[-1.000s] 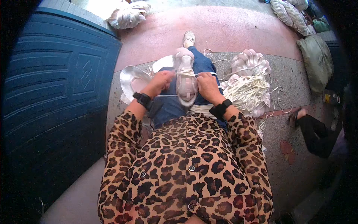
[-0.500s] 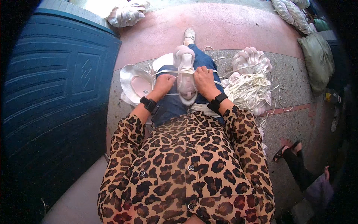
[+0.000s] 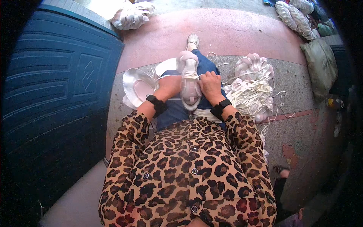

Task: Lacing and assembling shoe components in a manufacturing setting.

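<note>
A pale pink and white shoe upper (image 3: 191,89) lies lengthwise across my lap, its toe end pointing away from me. My right hand (image 3: 211,85) is closed at its right edge, pinching a white shoelace (image 3: 201,75) that runs to the lacing area. On the other side, my left hand (image 3: 170,87) is closed beside the upper, back of the hand up. A strand of white lace shows by its knuckles, and its fingertips are mostly hidden. Both wrists wear black bands.
A heap of white laces (image 3: 249,92) and stacked pale uppers (image 3: 254,66) lies right of my legs. More white uppers (image 3: 141,89) rest on the left. A blue door (image 3: 68,75) stands at left; bundles (image 3: 132,15) and a sack (image 3: 320,68) lie farther off. Another person's foot (image 3: 281,172) shows lower right.
My left hand has come in toward the upper and turned knuckles up. My right hand has shifted slightly, with lace now visible at its fingertips. The other person's feet have moved lower in view.
</note>
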Available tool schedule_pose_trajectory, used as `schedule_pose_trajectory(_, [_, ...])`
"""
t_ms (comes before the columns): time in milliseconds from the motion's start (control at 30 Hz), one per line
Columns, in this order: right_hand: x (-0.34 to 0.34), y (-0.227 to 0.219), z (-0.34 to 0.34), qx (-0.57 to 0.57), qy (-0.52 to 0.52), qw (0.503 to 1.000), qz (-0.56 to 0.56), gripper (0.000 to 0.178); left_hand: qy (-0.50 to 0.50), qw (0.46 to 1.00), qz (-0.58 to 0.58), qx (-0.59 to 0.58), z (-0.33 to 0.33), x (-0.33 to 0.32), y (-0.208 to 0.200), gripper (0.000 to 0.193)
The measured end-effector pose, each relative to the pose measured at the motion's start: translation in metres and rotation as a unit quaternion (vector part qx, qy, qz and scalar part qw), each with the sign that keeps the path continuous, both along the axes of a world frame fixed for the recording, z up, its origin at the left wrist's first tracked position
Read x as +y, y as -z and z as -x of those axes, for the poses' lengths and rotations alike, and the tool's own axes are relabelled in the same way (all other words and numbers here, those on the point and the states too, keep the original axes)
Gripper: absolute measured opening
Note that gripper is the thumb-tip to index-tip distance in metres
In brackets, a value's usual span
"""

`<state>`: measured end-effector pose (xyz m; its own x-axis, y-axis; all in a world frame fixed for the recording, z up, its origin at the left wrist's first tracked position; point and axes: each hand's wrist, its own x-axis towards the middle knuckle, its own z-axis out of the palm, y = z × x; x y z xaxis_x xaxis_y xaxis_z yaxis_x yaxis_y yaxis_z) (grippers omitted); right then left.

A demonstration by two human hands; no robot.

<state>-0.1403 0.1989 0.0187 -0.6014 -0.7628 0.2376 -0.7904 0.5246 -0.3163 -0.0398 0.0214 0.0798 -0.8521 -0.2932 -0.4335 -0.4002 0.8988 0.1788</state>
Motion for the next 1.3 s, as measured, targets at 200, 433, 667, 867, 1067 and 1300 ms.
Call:
schedule_pose_trajectory(200, [0.0,0.006,-0.002,0.017,-0.019,1.0,-0.012,0.018,0.026,0.999,0.036,-0.008,0.009,0.003,0.015,0.024])
schedule_pose_trajectory(433, [0.005,-0.018,-0.014,-0.022,-0.028,0.998,-0.06,0.022,0.018,0.977,0.136,0.161,-0.018,0.031,0.004,0.03])
schedule_pose_trajectory(667, [0.01,0.003,-0.009,-0.077,-0.032,0.996,-0.04,0.02,0.011,0.98,0.081,0.18,-0.016,0.021,0.014,0.019])
schedule_pose_trajectory(867, [0.011,0.009,-0.011,-0.082,-0.048,0.993,0.069,0.013,0.061,0.993,0.004,0.105,0.037,0.018,0.019,0.017])
schedule_pose_trajectory(1067, [0.009,0.012,-0.012,-0.084,-0.078,0.989,0.092,0.012,0.115,0.988,-0.006,0.107,0.048,0.015,0.032,0.021])
schedule_pose_trajectory(1300, [-0.007,-0.014,-0.006,0.053,-0.128,0.99,-0.012,0.009,-0.214,0.889,-0.376,0.152,0.061,-0.017,0.024,0.039])
